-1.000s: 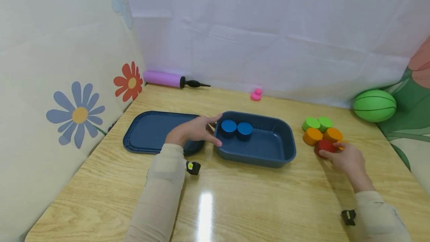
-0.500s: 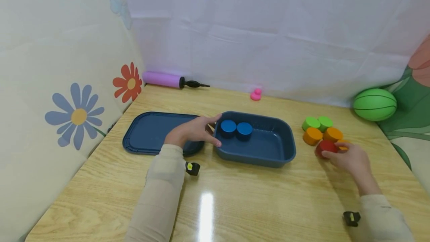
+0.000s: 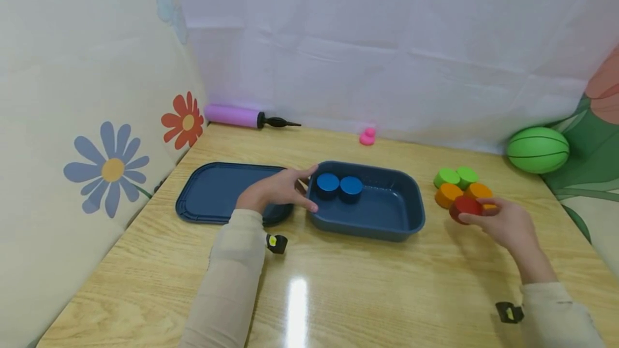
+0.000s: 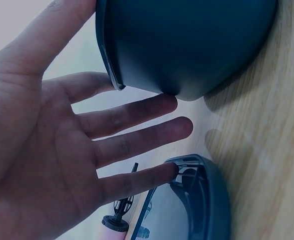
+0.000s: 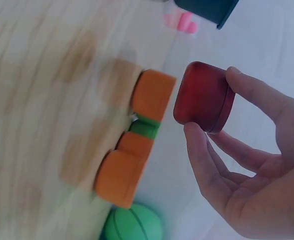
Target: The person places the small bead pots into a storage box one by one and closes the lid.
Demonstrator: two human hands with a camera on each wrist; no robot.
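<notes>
Pinched between thumb and fingers of my right hand (image 3: 508,224) is a red round container (image 3: 466,210); the right wrist view shows this red container (image 5: 203,96) held off the table by the hand (image 5: 267,160). My left hand (image 3: 280,189) touches the left end of a dark blue box (image 3: 367,231), its fingers spread and nearly straight. In the left wrist view, the hand (image 4: 86,130) has its thumb and a finger at the rim of the box (image 4: 187,45). Two blue round containers (image 3: 328,182) sit inside the box at its left.
Orange containers (image 3: 448,195) and two green ones (image 3: 447,177) stand beside the red one. A dark blue lid (image 3: 217,192) lies left of the box. Behind are a purple pump (image 3: 234,116), a pink figure (image 3: 367,136) and a green ball (image 3: 538,150).
The red container has risen off the table in my right hand and shifted slightly left. My left hand stays at the box.
</notes>
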